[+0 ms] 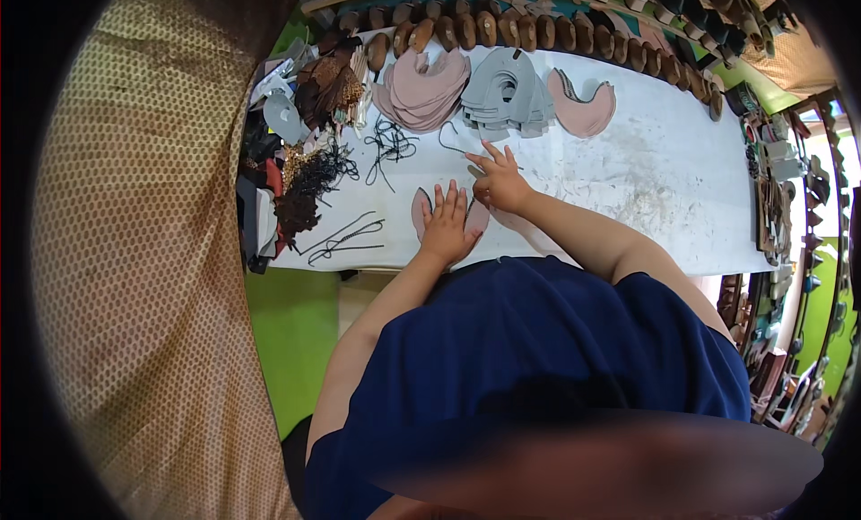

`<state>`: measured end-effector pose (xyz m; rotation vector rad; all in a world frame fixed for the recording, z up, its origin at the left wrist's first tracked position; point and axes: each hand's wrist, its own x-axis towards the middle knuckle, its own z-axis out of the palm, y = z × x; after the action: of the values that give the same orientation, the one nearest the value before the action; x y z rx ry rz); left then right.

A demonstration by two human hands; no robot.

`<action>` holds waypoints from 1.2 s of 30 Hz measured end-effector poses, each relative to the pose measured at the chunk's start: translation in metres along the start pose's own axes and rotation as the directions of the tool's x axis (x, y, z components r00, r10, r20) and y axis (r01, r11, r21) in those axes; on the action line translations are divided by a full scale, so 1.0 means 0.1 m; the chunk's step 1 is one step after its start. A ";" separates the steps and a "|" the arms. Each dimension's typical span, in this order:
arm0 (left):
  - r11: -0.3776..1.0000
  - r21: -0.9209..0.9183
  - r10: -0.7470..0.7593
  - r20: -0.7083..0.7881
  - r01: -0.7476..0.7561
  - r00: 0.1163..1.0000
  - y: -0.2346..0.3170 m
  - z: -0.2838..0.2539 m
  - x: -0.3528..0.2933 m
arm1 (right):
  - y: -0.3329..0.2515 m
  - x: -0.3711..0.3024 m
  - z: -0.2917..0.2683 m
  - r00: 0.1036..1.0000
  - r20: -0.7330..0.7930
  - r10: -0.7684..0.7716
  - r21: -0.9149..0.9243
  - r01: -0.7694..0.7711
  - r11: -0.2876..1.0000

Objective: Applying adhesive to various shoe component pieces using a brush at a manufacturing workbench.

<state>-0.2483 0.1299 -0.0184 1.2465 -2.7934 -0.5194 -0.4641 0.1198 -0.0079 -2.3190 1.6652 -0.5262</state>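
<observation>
A pink U-shaped shoe-upper piece [481, 217] lies on the white-covered table close to my body, with a dark line along its inner edge. My left hand [450, 226] rests flat on it, fingers stretched out, covering its middle. Just beyond the piece's right arm is my right hand [502, 181], some fingers raised and spread, the thumb side low against the piece. A thin black cord [451, 147] runs from the far side to these fingers and seems pinched there. The exact grip is partly hidden.
Farther back lie stacked pink pieces [421, 94], stacked grey pieces [508, 103] and a smaller pink pile [583, 108]. Brown shoe lasts [529, 31] line the far edge. Black cords [345, 238] and a tangled material heap [309, 175] occupy the left. A patterned curtain [161, 251] hangs beside the table.
</observation>
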 end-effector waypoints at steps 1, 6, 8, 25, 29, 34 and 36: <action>1.000 -0.013 -0.001 0.011 0.001 1.000 0.00 -0.01 0.01 | 0.01 0.00 0.01 1.000 0.005 0.000 0.002 0.000 1.000; 1.000 -0.010 0.012 0.048 -0.012 0.999 0.02 -0.05 0.00 | 0.02 -0.03 0.02 1.000 0.007 0.011 0.023 -0.011 1.000; 1.000 0.000 0.005 0.070 -0.004 0.998 0.03 -0.06 0.00 | 0.00 -0.05 0.01 1.000 0.002 0.015 0.029 -0.015 0.999; 0.999 0.011 0.038 0.003 -0.038 0.999 0.01 -0.05 -0.01 | 0.00 -0.10 0.01 1.000 -0.011 -0.020 0.019 0.020 1.000; 0.999 0.017 0.040 0.011 -0.040 0.999 0.00 -0.04 -0.01 | -0.03 -0.07 0.04 1.000 -0.003 -0.019 -0.016 0.019 1.000; 0.997 0.030 0.064 0.029 -0.065 0.998 0.01 -0.07 0.00 | 0.01 -0.08 0.14 0.998 -0.052 -0.033 -0.026 0.032 0.999; 0.998 0.037 0.051 0.046 -0.052 0.998 0.03 -0.09 0.01 | 0.00 -0.07 0.14 0.999 -0.049 -0.017 -0.045 0.015 0.999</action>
<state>-0.2495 0.1286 -0.0090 1.1807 -2.8768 -0.5001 -0.4605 0.1263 -0.0221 -2.3712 1.6984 -0.5593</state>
